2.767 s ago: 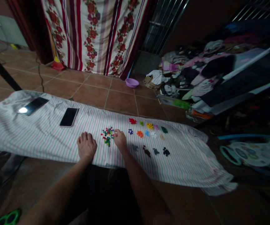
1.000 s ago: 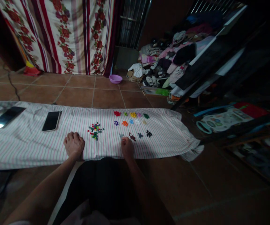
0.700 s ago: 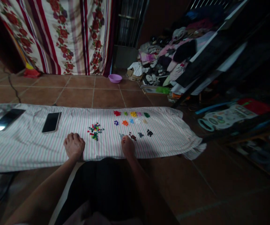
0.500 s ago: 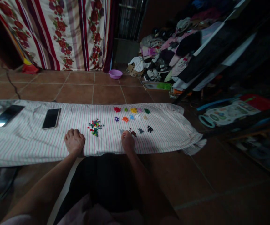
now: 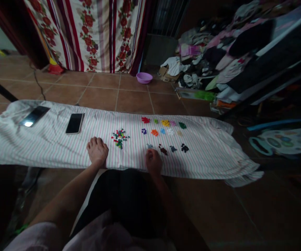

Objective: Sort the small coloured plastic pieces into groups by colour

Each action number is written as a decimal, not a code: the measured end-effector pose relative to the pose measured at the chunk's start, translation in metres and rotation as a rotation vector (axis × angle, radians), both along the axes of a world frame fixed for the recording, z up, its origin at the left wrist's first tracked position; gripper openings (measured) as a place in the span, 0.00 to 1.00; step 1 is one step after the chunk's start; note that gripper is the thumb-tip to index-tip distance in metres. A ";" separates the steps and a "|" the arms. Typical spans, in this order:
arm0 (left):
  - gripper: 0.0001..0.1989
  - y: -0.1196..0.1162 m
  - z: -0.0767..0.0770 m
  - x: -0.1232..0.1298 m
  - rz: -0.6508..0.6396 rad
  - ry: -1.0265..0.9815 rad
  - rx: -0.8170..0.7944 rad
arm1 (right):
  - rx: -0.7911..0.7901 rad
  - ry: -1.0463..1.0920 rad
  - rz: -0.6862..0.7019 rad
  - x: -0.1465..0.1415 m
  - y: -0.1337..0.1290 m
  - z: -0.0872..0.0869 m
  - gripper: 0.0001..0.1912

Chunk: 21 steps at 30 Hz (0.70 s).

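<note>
On the striped cloth (image 5: pixel 129 158), my left hand (image 5: pixel 97 150) rests palm down with its fingers slightly spread, left of a mixed heap of small coloured pieces (image 5: pixel 119 138). My right hand (image 5: pixel 153 161) is closed just in front of a small grey group (image 5: pixel 149 146); whatever its fingers may hold is too small to make out. To its right lie brown (image 5: pixel 163 150), dark grey (image 5: pixel 173 149) and black (image 5: pixel 184 148) groups. Farther back are sorted groups, among them red (image 5: pixel 145 120), yellow (image 5: pixel 165 123), orange (image 5: pixel 154 132) and dark green (image 5: pixel 182 125).
Two phones lie at the left of the cloth, one dark (image 5: pixel 75 123) and one with a bright reflection (image 5: pixel 35 116). Beyond, a purple basin (image 5: pixel 144 78) stands on the tiled floor near a floral curtain (image 5: pixel 98 35). Clothes (image 5: pixel 218 52) are piled at the back right.
The view has turned left, so the scene sits farther right. My right hand has drawn back slightly from the grey group. My left hand stays resting on the cloth.
</note>
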<state>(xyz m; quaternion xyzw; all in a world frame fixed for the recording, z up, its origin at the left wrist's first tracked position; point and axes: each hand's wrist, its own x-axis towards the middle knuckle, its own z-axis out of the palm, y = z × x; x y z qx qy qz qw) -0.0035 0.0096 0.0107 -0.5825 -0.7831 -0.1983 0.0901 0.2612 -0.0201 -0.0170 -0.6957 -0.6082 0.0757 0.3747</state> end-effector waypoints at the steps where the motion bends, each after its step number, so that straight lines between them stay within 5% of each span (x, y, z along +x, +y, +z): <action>1: 0.14 0.000 0.000 0.000 0.001 -0.003 -0.002 | -0.002 0.021 0.047 -0.007 0.002 0.005 0.13; 9: 0.13 0.001 -0.001 0.000 0.005 -0.007 0.014 | -0.088 0.068 0.418 -0.085 0.041 0.040 0.12; 21: 0.15 0.002 0.002 0.002 0.004 -0.034 -0.002 | -0.375 -0.302 0.368 -0.145 0.098 0.060 0.13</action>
